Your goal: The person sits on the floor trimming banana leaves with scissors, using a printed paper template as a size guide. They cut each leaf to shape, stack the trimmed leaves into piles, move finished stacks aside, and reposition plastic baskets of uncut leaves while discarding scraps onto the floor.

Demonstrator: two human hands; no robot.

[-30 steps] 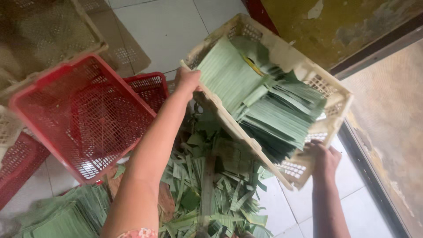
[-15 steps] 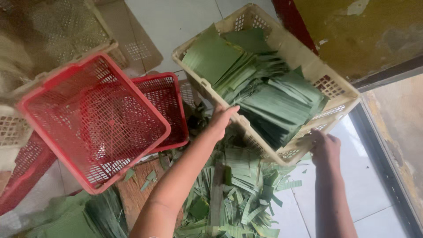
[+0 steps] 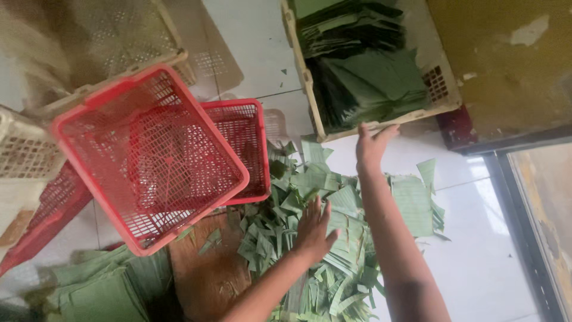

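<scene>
My right hand (image 3: 370, 146), fingers spread, touches the near rim of the leaf crate (image 3: 310, 83). My left hand (image 3: 314, 226) hovers spread above the leaf scraps (image 3: 310, 185).

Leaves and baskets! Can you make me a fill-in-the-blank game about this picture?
1. The right hand reaches toward the rim of the ____ crate full of stacked banana leaves.
2. The left hand hovers over a pile of loose ____ leaf scraps on the floor.
3. The two mesh baskets beside the pile are ____.

Missing words: beige; green; red
</scene>
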